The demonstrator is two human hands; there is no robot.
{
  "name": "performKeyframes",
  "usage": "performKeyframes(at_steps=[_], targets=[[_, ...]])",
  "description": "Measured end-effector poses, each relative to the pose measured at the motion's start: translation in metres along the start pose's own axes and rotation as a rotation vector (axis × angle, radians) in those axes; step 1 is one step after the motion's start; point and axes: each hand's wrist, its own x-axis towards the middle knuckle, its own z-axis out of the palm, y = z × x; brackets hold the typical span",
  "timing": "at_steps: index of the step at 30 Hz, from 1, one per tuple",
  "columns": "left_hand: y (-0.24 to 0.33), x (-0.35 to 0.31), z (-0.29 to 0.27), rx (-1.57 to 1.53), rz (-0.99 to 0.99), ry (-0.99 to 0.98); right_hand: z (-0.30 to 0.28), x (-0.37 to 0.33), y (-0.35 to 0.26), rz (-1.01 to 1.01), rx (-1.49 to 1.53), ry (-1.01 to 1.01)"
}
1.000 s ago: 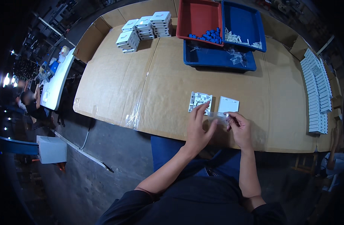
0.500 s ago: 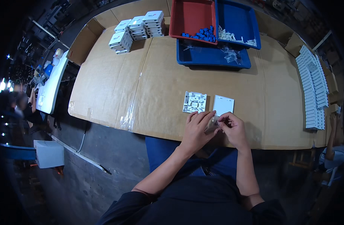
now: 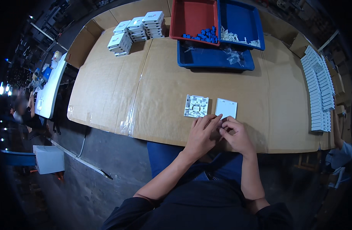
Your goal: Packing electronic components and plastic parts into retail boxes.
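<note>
My left hand (image 3: 201,136) and my right hand (image 3: 238,137) meet at the table's near edge, fingers bent and closed. Between them is a small clear plastic piece (image 3: 221,124), mostly hidden by the fingers; its exact kind cannot be made out. Just beyond my left hand lies an opened white square housing (image 3: 196,106), its moulded inner side facing up. Beside it, beyond my fingertips, a smooth white square cover (image 3: 226,107) lies flat, its near edge partly covered by the hands.
A red tray (image 3: 193,19) with blue parts (image 3: 204,35) and a blue tray (image 3: 239,17) with white parts (image 3: 237,37) rest on a lower blue tray (image 3: 189,59) holding clear pieces. White boxes (image 3: 120,43) stack at far left; white housings (image 3: 316,92) line the right. Other people sit on both sides.
My hands have drawn closer together, and the clear plastic piece between them shows less than before. The whole view has shifted slightly; the housing and cover stay where they lie.
</note>
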Motion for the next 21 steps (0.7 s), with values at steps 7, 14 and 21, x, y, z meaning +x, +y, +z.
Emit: performKeyframes(at_steps=[7, 14, 21], targets=[[-0.014, -0.001, 0.002, 0.04, 0.005, -0.04, 0.001, 0.008, -0.004, 0.096, 0.242, -0.026], [-0.02, -0.006, 0.013, -0.462, -0.252, -0.022, -0.054, 0.04, 0.003, 0.0, -0.01, 0.243], [-0.026, -0.014, 0.015, -0.762, -0.407, -0.1, -0.148, 0.19, 0.01, -0.23, -0.447, 0.51]])
